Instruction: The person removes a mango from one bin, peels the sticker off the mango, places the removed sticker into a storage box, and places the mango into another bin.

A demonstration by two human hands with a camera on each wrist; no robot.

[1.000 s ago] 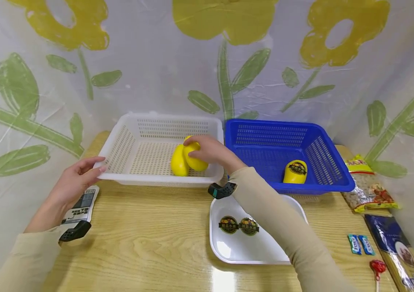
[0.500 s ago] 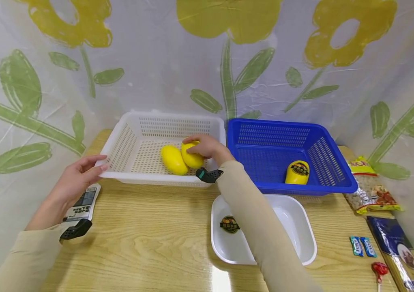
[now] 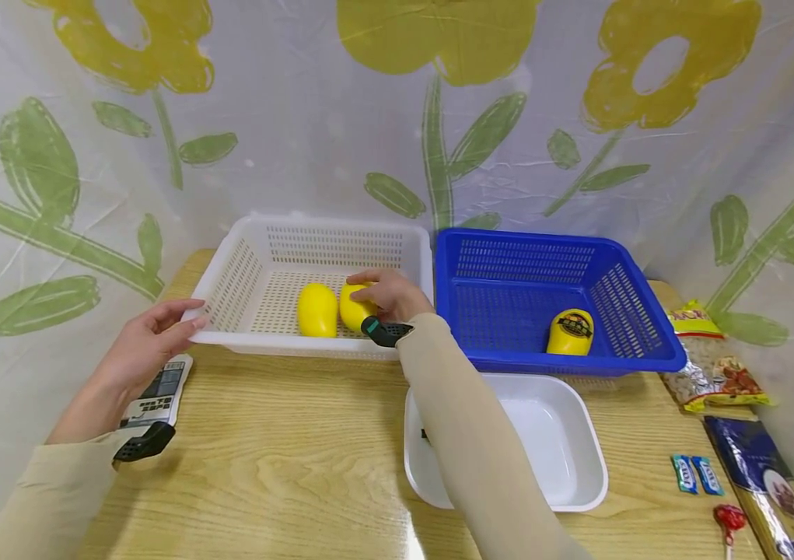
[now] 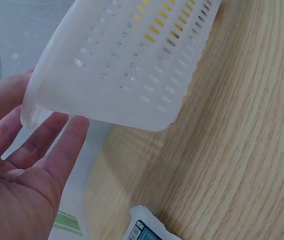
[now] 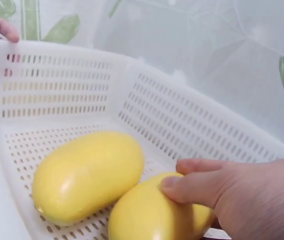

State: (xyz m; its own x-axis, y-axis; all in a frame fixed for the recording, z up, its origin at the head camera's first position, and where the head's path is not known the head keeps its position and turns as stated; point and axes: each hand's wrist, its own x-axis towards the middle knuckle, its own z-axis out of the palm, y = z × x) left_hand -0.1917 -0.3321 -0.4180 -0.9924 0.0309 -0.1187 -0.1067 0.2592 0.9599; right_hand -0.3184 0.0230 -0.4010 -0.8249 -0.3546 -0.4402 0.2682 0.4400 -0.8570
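Observation:
In the head view a white plastic basket [image 3: 334,245] stands at the back of the table. My left hand [image 3: 134,358] holds its near left corner; the left wrist view shows fingertips under the rim [image 4: 42,70]. Two yellow mangoes lie side by side in the basket's right half. My right hand [image 3: 394,295] grips the right mango [image 3: 355,311], thumb and fingers on its upper side. The left mango [image 5: 89,175] lies free on the perforated floor, close against the held one in the right wrist view.
A blue basket [image 3: 508,299] with one stickered mango [image 3: 570,331] adjoins on the right. In front stands a white tray [image 3: 557,443], partly under my right forearm. Farther right lie a nut bag [image 3: 711,362], a blue-gold packet [image 3: 764,482], two candies [image 3: 685,473] and a lollipop [image 3: 729,516].
My right hand has moved down and slightly left with its mango, lower in the basket. The other mango has shifted left and turned more upright in view. My left hand stays at the rim.

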